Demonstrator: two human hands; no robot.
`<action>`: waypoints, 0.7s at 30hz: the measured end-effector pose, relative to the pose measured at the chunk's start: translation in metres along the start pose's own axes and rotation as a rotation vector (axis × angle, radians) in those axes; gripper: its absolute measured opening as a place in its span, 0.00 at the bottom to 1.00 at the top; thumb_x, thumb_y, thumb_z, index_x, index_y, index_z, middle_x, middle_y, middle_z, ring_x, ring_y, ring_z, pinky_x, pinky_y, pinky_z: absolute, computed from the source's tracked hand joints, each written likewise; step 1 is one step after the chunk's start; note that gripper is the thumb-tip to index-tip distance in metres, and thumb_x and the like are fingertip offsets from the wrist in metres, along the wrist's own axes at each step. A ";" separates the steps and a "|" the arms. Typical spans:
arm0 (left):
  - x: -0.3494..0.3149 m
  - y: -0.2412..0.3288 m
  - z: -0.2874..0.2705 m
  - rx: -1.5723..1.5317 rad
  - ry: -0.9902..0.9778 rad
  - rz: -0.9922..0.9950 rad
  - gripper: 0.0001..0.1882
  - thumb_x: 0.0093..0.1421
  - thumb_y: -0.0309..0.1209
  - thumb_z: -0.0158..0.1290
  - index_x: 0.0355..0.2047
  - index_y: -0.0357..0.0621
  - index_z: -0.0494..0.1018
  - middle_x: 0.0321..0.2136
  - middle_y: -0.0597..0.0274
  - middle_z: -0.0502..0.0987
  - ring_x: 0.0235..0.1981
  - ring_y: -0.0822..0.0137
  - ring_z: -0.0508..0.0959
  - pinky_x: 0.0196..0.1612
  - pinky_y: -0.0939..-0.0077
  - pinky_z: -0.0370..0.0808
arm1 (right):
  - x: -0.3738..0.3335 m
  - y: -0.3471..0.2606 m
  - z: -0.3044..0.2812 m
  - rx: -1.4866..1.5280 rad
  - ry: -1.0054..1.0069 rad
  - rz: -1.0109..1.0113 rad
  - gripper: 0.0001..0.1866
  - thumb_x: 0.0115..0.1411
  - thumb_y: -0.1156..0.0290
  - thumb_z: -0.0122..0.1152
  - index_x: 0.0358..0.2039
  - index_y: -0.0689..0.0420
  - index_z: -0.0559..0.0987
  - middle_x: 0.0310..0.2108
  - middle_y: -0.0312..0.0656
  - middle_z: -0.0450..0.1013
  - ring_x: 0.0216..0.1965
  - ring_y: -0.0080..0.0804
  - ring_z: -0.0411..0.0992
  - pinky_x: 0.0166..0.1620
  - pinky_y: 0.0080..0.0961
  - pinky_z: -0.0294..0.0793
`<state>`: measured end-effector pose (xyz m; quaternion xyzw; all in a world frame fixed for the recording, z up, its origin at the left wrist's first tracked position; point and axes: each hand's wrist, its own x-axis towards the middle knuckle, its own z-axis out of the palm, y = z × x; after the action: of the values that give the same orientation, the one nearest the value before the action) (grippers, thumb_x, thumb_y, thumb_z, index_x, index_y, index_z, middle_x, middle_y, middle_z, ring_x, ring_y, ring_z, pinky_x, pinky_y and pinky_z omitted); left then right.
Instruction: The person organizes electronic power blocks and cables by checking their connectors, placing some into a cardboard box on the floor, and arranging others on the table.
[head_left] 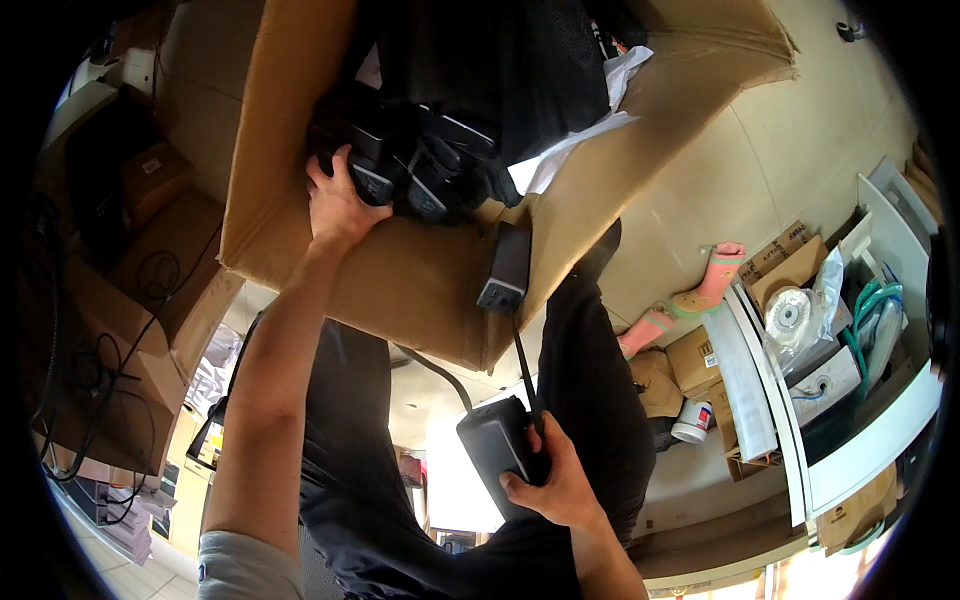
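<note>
Fingers (522, 487) of right hand (560, 485) wrapped around black adapter (492, 440), left hand (335, 205) seemingly gripping boxed adapters (400, 160)

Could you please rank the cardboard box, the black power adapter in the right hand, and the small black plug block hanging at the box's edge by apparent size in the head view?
1. Cardboard box, by far the largest.
2. Black power adapter held in the right hand.
3. Small black plug block. It sits farther from the camera, so the gap between 2 and 3 is unsure.

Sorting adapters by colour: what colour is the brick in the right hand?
Black power brick, clearest in the head view.
</note>
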<state>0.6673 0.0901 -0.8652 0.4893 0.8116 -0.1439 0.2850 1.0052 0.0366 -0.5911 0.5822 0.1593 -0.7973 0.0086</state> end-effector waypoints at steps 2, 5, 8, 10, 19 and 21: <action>0.002 0.002 -0.008 -0.003 -0.024 -0.020 0.60 0.36 0.43 0.76 0.67 0.65 0.51 0.65 0.33 0.50 0.60 0.28 0.65 0.60 0.46 0.71 | 0.000 -0.009 0.000 0.077 0.002 0.028 0.23 0.47 0.76 0.71 0.35 0.55 0.63 0.31 0.33 0.59 0.36 0.21 0.61 0.40 0.20 0.65; -0.001 0.004 -0.025 -0.056 -0.074 -0.030 0.60 0.36 0.42 0.76 0.67 0.66 0.52 0.64 0.33 0.50 0.61 0.28 0.65 0.61 0.46 0.71 | 0.000 -0.018 0.003 0.135 0.004 0.043 0.24 0.47 0.76 0.71 0.35 0.54 0.62 0.31 0.33 0.59 0.36 0.21 0.62 0.40 0.20 0.65; -0.010 0.008 -0.050 -0.213 -0.113 -0.044 0.59 0.37 0.42 0.76 0.66 0.64 0.53 0.63 0.34 0.53 0.60 0.31 0.66 0.61 0.48 0.71 | 0.000 -0.010 -0.001 0.047 -0.005 -0.010 0.23 0.49 0.76 0.70 0.35 0.54 0.62 0.32 0.33 0.60 0.37 0.20 0.62 0.41 0.21 0.65; -0.021 0.008 -0.068 -0.334 -0.106 -0.031 0.58 0.38 0.42 0.76 0.67 0.59 0.53 0.61 0.36 0.55 0.59 0.36 0.67 0.62 0.50 0.70 | 0.001 0.001 0.001 0.049 0.003 -0.025 0.22 0.49 0.75 0.70 0.35 0.54 0.62 0.32 0.33 0.60 0.37 0.21 0.62 0.41 0.21 0.65; -0.061 0.041 -0.086 -0.058 -0.067 0.110 0.51 0.37 0.43 0.75 0.62 0.70 0.61 0.56 0.44 0.60 0.56 0.35 0.69 0.56 0.45 0.73 | 0.023 0.024 0.026 0.191 0.069 -0.017 0.19 0.54 0.72 0.69 0.40 0.59 0.67 0.35 0.36 0.65 0.37 0.22 0.67 0.38 0.24 0.71; -0.057 0.044 -0.073 0.130 -0.155 0.119 0.53 0.36 0.43 0.76 0.63 0.72 0.61 0.58 0.47 0.59 0.57 0.38 0.67 0.56 0.42 0.73 | 0.031 0.039 0.034 0.335 0.068 -0.055 0.20 0.55 0.73 0.69 0.44 0.61 0.70 0.36 0.34 0.66 0.38 0.22 0.67 0.40 0.23 0.71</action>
<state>0.7035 0.1078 -0.7707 0.5413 0.7457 -0.2165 0.3224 0.9719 -0.0040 -0.6199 0.5976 0.0403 -0.7923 -0.1160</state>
